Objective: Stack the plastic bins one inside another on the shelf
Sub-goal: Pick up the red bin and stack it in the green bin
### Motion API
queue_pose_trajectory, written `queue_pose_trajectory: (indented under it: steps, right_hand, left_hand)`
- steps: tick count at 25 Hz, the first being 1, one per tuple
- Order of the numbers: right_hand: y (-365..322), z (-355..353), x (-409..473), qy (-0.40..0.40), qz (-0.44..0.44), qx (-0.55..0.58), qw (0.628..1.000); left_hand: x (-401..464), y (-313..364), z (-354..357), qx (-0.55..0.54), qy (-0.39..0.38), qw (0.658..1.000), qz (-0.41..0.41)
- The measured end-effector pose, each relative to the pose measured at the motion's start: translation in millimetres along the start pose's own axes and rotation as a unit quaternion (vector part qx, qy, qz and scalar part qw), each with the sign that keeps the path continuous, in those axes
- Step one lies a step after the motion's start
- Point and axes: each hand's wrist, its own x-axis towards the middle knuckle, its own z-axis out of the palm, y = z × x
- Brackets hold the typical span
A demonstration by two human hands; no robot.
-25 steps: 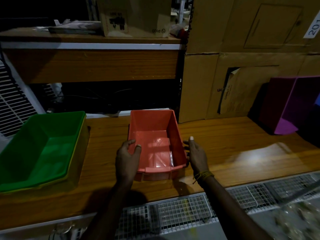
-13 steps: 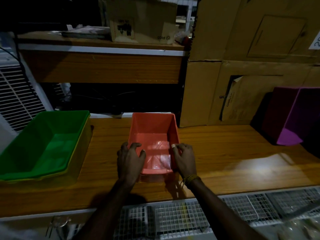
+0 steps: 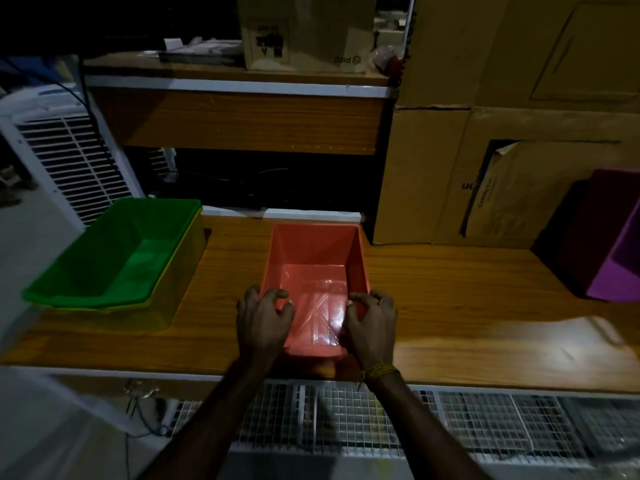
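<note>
An orange plastic bin (image 3: 313, 258) stands open side up in the middle of the wooden shelf (image 3: 450, 306). My left hand (image 3: 263, 323) grips its near left wall, fingers curled over the rim. On the near right wall my right hand (image 3: 372, 325) holds the same way. At the left end a green bin (image 3: 117, 251) sits nested inside a yellow bin (image 3: 173, 289). A purple bin (image 3: 613, 244) rests at the far right, tipped against the cardboard.
Large cardboard boxes (image 3: 502, 133) rise behind the shelf's right half. An upper wooden shelf (image 3: 239, 116) with a box overhangs the back. A white slatted unit (image 3: 65, 157) stands to the left. Wire mesh (image 3: 381, 420) runs below the shelf's front edge.
Both hands moved from beside the orange bin's walls onto its near rim and closed on it. The view shifted slightly closer and to the right.
</note>
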Motion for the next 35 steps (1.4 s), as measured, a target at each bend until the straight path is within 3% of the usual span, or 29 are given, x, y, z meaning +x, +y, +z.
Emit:
queue_pose_trajectory:
  steps: [9,17,30,35]
  right_hand:
    - [-3.6,-2.1,-3.5,0.001,0.017,0.026,1.000]
    - [-48.8,20.4,-8.6,0.037,0.034,0.036,0.998]
    - [-247.6,72.9,-24.5,0.137,-0.046,0.153,0.978]
    - [-322.9,112.7,-22.8,0.123,-0.081,0.181,0.972]
  left_hand:
    - [-3.5,3.7,-5.6,-0.022,0.015,1.000,-0.011]
    - [31.7,-22.0,-43.8,-0.074,0.043,0.996,0.023]
    - [138.0,-104.9,-209.5,-0.194,0.121,0.969,0.091]
    - [163.6,-137.9,-286.4,-0.198,0.176,0.958,0.107]
